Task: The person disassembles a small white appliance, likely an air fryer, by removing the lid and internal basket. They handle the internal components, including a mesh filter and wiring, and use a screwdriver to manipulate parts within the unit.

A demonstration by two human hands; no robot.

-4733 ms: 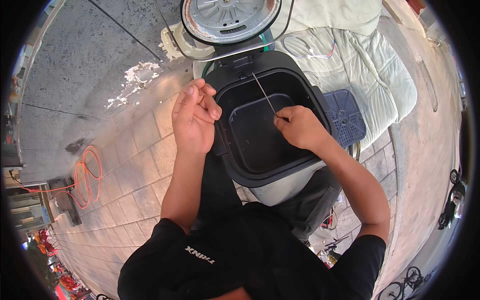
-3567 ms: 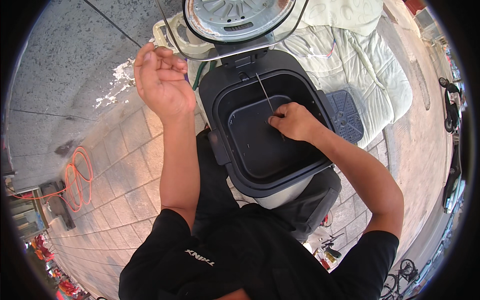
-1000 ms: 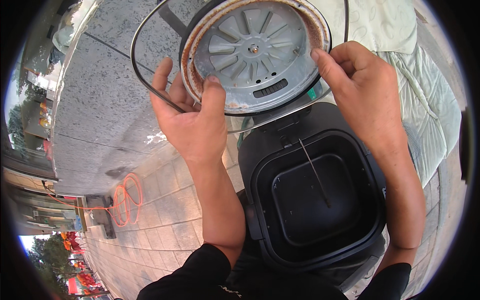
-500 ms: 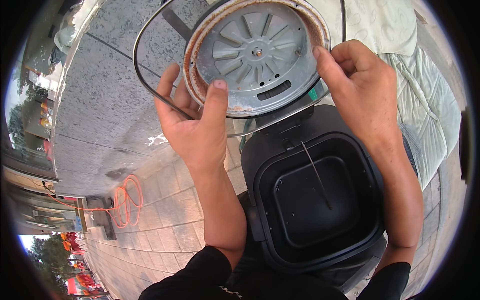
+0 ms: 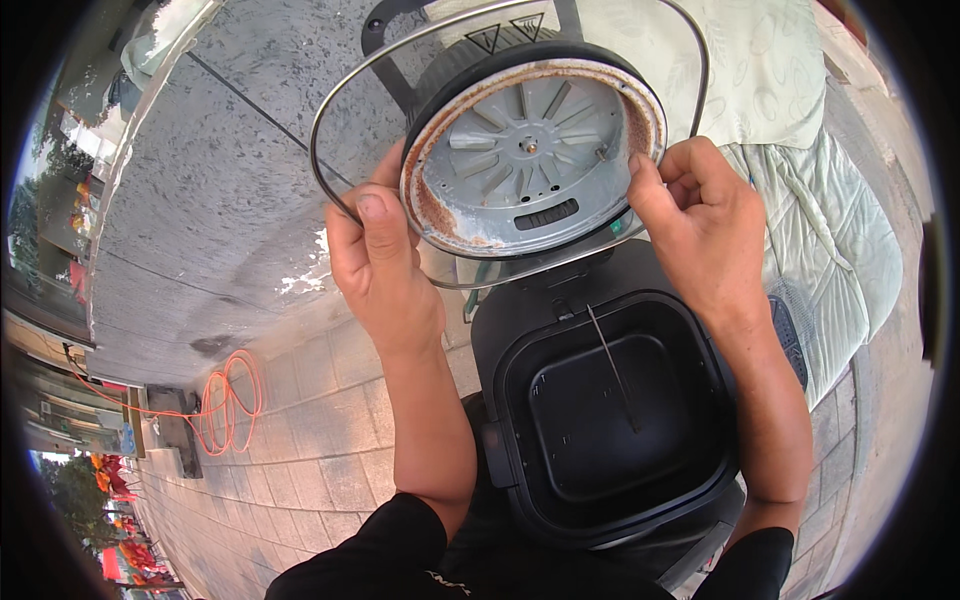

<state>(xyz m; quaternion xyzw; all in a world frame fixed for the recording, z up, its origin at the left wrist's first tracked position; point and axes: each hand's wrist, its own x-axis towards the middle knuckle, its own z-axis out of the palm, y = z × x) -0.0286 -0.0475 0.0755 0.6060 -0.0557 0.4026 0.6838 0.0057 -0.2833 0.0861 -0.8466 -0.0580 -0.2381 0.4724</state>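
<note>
Up in front of me is a round appliance lid [image 5: 470, 190], its underside towards me: grey metal with a vented plate and a rusty inner rim. A thin metal hoop [image 5: 316, 125] runs around it. My left hand [image 5: 392, 275] closes on the left side of the hoop and lid, thumb in front and fingers partly hidden behind. At the right edge, my right hand [image 5: 705, 220] pinches the rim between thumb and curled fingers. Below it, a black appliance body with a rounded square pot [image 5: 508, 415] sits at my lap. A thin metal rod [image 5: 613, 365] slants down inside the pot.
A grey speckled slab [image 5: 200, 200] stands at the left, with a coiled orange hose or cable [image 5: 232, 400] beyond it on the paving [image 5: 310, 450]. Pale green quilted cloth [image 5: 820, 250] lies at the right, and a dark mesh shoe [image 5: 787, 330] shows beside my right forearm.
The lid has tipped and shifted slightly down and right, so more of its outer top with warning marks shows. My left thumb has moved off the inner rim onto the hoop side.
</note>
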